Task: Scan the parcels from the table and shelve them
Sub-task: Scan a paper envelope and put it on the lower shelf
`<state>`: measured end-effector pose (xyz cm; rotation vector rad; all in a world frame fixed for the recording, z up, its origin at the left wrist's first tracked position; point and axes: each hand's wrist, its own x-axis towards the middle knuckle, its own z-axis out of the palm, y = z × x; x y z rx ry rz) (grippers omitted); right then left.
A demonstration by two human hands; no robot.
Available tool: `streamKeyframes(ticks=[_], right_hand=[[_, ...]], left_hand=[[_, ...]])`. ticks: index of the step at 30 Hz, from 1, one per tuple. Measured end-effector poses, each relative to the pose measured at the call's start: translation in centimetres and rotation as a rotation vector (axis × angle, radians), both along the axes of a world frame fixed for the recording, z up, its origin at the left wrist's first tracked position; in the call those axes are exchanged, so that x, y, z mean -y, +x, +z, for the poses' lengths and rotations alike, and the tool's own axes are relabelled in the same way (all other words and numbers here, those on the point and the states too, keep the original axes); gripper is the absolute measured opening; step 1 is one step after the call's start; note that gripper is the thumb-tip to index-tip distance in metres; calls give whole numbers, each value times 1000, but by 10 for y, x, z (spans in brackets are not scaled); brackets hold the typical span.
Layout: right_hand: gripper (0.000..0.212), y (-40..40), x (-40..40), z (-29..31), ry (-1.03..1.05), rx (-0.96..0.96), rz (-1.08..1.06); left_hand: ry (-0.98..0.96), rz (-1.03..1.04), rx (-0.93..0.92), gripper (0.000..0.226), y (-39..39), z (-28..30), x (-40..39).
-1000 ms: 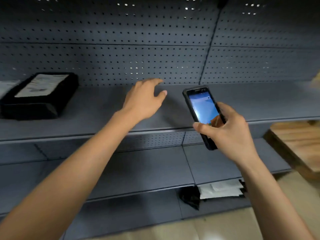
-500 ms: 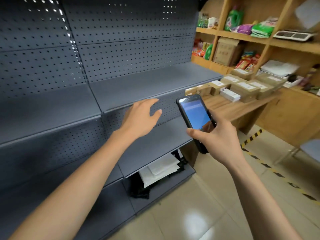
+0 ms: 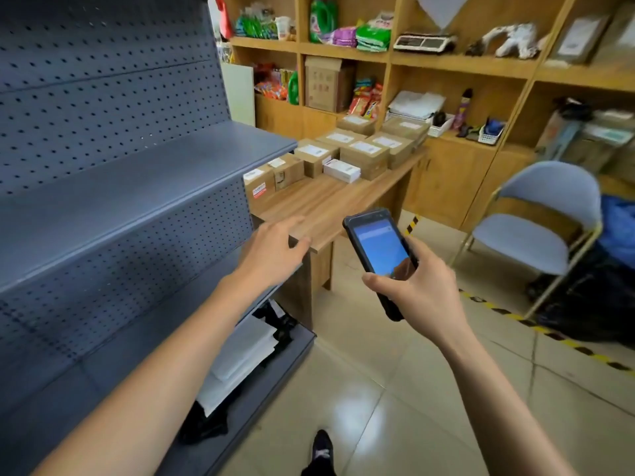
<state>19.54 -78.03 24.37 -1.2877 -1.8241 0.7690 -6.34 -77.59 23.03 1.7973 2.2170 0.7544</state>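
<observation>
With the right hand (image 3: 417, 286) gripping the scanner (image 3: 379, 254) and the left hand (image 3: 275, 250) empty and loosely spread, a one-handed lift could drop the parcels (image 3: 347, 154) stacked at 12 o'clock on the table (image 3: 330, 204).

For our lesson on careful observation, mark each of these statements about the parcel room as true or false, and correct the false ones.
1. The right hand holds a handheld scanner with its screen lit. True.
2. The left hand grips a cardboard parcel. False: it holds nothing, its fingers spread open in front of the near edge of the wooden table.
3. Labelled cardboard parcels sit at the far end of the wooden table. True.
4. The grey chair has a parcel on its seat. False: nothing lies on the seat.
5. The upper levels of the grey metal shelf are crowded with boxes. False: they are bare; only the bottom level holds flat packages.
</observation>
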Motion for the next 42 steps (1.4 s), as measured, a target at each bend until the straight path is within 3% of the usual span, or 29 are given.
streamKeyframes(ticks=[7,10,13,24,33,42], right_hand=[[77,15,-106,-24,-27,82,-92],[68,17,-154,-24,-74,132,-121],[46,25,-197,-25,-108,74,-155],[57,76,-339,-33,-105,107,-262],[60,127,-499,-54,-155,115,-180],[52,134,-613,-64,-216,103,-41]], left_hand=[[-17,-94,113,53,18,-39,-131],[-39,-135,140,51,26,-46,-189],[-44,-163,140,52,35,-48,-242],[-67,-231,30,49,86,-61,-397],[-122,-181,34,50,132,-72,-536],[-119,-22,109,47,134,-73,-612]])
